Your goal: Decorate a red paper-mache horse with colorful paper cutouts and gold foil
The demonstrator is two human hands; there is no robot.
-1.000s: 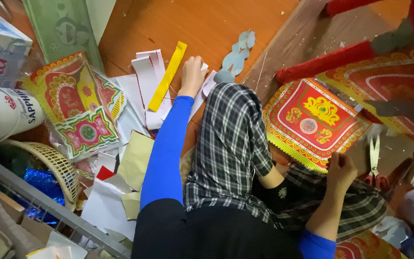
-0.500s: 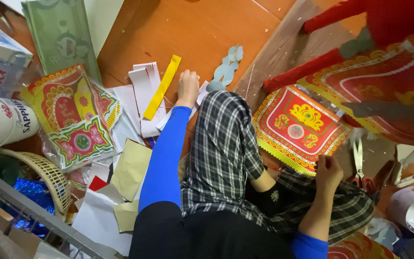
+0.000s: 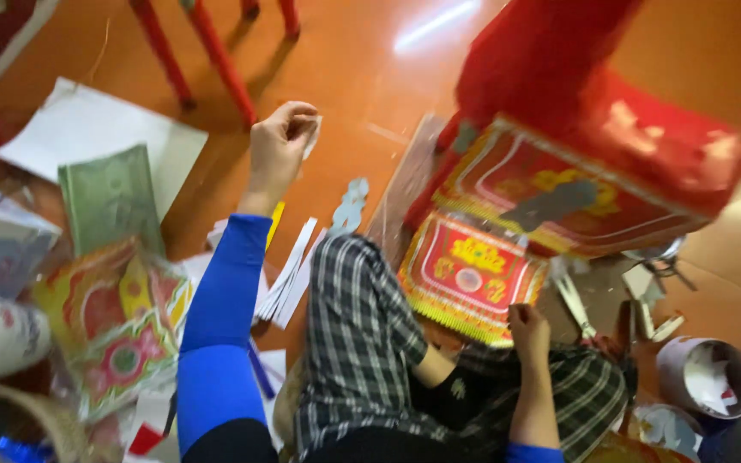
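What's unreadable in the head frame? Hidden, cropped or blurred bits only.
- White paper scrap in left hand: mostly hidden by fingers.
- Right hand on red-gold panel: grip unclear, seen from behind.
- Scissors: motion blur.
- Cup: contents blurred.
- Basket: cut by bottom edge.

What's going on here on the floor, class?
A person sits on an orange floor among cut paper. The left hand is raised, pinching a small white paper piece between its fingertips. The right hand rests on the edge of a red and gold decorated paper sheet. White paper strips lie beside the checked trouser leg, and scissors lie to the right.
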